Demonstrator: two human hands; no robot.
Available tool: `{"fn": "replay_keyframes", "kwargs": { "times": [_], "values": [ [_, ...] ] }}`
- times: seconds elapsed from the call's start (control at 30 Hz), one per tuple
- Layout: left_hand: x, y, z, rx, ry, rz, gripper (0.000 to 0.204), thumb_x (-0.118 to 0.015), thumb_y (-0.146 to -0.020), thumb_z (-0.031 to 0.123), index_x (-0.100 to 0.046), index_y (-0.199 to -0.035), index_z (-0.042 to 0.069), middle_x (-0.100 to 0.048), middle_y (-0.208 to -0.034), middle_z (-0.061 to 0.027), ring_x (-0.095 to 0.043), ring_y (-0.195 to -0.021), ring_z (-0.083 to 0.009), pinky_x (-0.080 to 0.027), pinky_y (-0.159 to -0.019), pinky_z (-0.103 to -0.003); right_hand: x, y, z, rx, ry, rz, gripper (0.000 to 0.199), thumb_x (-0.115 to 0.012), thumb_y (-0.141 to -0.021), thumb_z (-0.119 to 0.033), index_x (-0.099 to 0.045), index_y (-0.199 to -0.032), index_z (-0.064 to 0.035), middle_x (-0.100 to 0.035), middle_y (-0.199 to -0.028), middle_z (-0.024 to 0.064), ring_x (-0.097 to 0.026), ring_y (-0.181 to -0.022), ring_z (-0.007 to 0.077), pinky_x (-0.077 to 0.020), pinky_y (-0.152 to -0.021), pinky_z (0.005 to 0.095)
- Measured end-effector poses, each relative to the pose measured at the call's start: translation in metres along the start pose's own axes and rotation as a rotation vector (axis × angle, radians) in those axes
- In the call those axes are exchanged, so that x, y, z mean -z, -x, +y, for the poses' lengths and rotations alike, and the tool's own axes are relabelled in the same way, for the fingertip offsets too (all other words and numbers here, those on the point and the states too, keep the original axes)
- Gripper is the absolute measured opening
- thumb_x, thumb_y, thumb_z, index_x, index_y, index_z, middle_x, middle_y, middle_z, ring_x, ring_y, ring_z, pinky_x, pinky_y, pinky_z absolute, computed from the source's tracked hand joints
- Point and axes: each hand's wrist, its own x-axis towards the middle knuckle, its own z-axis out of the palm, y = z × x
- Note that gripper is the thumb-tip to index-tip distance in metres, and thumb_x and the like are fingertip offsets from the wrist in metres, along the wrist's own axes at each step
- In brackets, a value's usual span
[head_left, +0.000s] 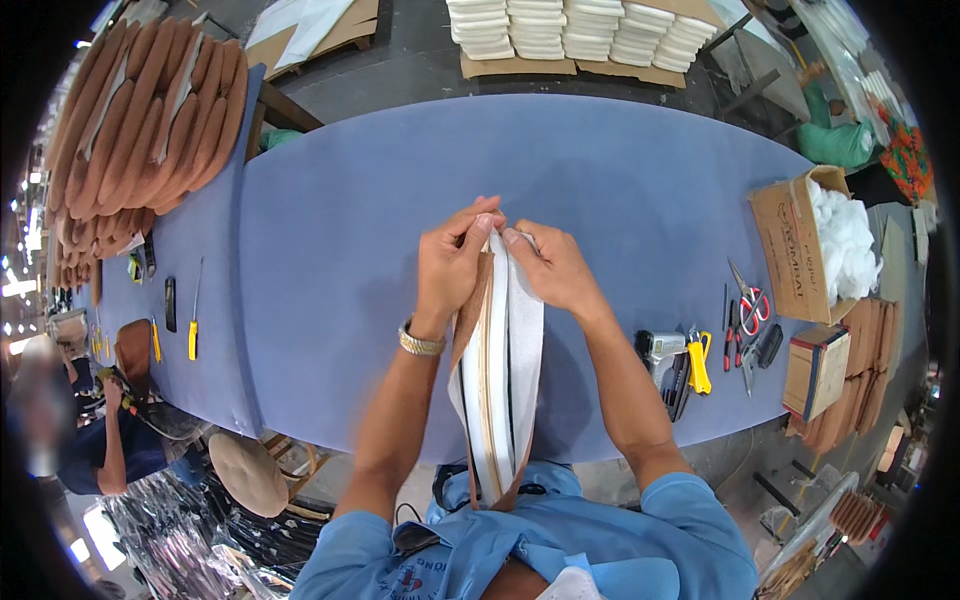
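Note:
A long padded piece (492,370) stands on edge in front of my body, with brown fabric, white padding and a thin tan layer showing along its open side. My left hand (450,260) pinches its far end with the fingers closed. Beside it, my right hand (548,265) grips the same end on the right side, thumb pressed to the light grey inner face of the fabric. Both hands meet at the tip, and the fingertips partly hide what lies between them. The near end of the piece reaches down to my shirt.
The table (330,200) is covered in blue cloth. At right lie a staple gun (660,345), a yellow cutter (698,362), red-handled scissors (752,305) and a carton (790,245) of white stuffing. Brown pads (150,120) are stacked left, near a screwdriver (193,340). A co-worker (110,440) sits lower left.

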Motion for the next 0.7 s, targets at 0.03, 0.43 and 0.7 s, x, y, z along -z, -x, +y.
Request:
{"fn": "replay_keyframes", "kwargs": {
  "times": [0.03,0.43,0.7],
  "values": [
    [-0.005,0.006,0.004,-0.009,0.013,0.056,0.024,-0.063,-0.106,0.015,-0.078,-0.111,-0.003,-0.075,-0.124,-0.0176,-0.056,-0.140,-0.0340,-0.042,-0.117,-0.045,0.000,0.002,-0.006,0.011,0.023,0.012,0.037,-0.060,-0.106,-0.031,-0.057,-0.086,0.0005,-0.053,-0.065,0.0162,-0.049,-0.059,0.0240,-0.0413,-0.058,0.0415],
    [-0.022,0.022,-0.006,0.037,0.297,0.242,0.021,-0.063,-0.106,0.013,-0.079,-0.107,-0.002,-0.076,-0.118,-0.0123,-0.062,-0.130,-0.0288,-0.047,-0.110,-0.042,-0.016,0.023,-0.029,0.045,0.178,0.166,0.016,-0.068,-0.094,-0.019,-0.062,-0.101,-0.0062,-0.069,-0.095,0.0153,-0.068,-0.082,0.0403,-0.0528,-0.070,0.0487],
    [0.000,0.002,0.003,0.005,0.060,0.076,0.020,-0.070,-0.101,0.016,-0.081,-0.105,0.000,-0.078,-0.110,-0.0130,-0.070,-0.117,-0.0252,-0.054,-0.100,-0.037,-0.022,0.012,-0.018,0.083,0.276,0.300,0.030,-0.070,-0.088,-0.013,-0.060,-0.115,-0.0059,-0.073,-0.109,0.0161,-0.072,-0.096,0.0394,-0.0564,-0.081,0.0482]
  ]
}}
